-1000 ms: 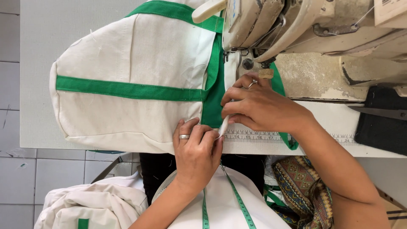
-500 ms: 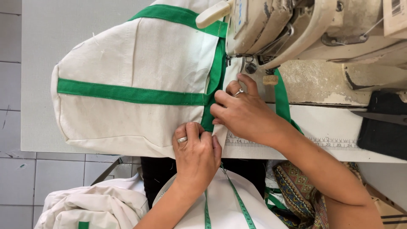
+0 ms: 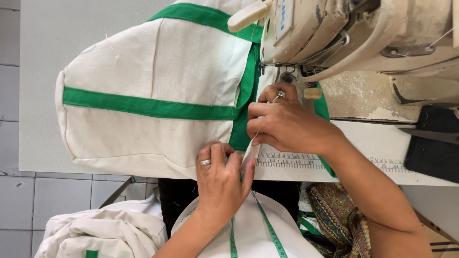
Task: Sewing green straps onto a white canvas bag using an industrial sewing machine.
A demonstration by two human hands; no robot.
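A cream canvas bag [image 3: 158,71] with green binding strips [image 3: 143,106] lies on the white sewing table [image 3: 38,71], its seam edge under the head of a beige sewing machine [image 3: 363,38]. My left hand [image 3: 222,179], a ring on one finger, grips the bag's near edge at the table's front. My right hand [image 3: 287,124], also ringed, pinches the green binding and cream fabric just in front of the needle area [image 3: 287,76].
A ruler strip [image 3: 296,160] runs along the table's front edge. A dark object [image 3: 432,143] sits at the right. Cream fabric pieces [image 3: 95,234] are piled low at the left over a tiled floor. Patterned cloth [image 3: 339,215] hangs below the table.
My right hand has slid left and towards the needle along the green binding. My left hand has stayed on the bag's near edge. The bag has shifted slightly.
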